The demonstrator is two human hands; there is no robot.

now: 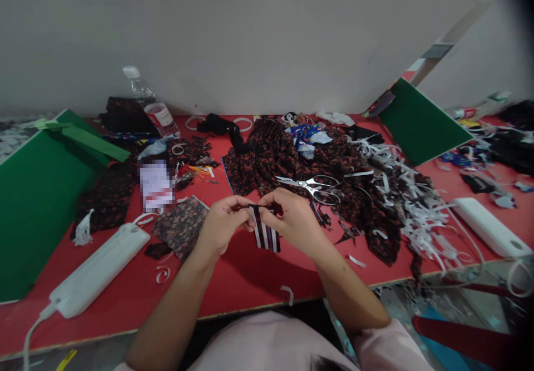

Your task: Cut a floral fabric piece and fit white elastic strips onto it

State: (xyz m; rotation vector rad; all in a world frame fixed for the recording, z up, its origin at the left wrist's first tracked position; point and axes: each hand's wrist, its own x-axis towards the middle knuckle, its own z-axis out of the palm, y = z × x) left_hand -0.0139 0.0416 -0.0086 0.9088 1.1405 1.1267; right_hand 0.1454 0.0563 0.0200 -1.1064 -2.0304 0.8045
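Observation:
Between both hands hangs a small piece of dark fabric with white strips (265, 236), above the red table near its front. My left hand (225, 221) pinches its upper left edge between thumb and fingers. The upper right edge is gripped by my right hand (287, 215), its fingers curled and partly hiding the cloth. Just beyond the right hand lie silver scissors (311, 184), blades pointing left, on dark floral fabric (271, 154). A lighter floral fabric piece (181, 226) rests beside my left wrist.
White strip scraps (421, 215) are heaped at the right. White elongated devices (100, 271) with cables lie on both sides. Green panels (425, 120) stand left and right. A clear bottle (156, 109) leans at the back left, behind a blurred-out sheet or screen (156, 184).

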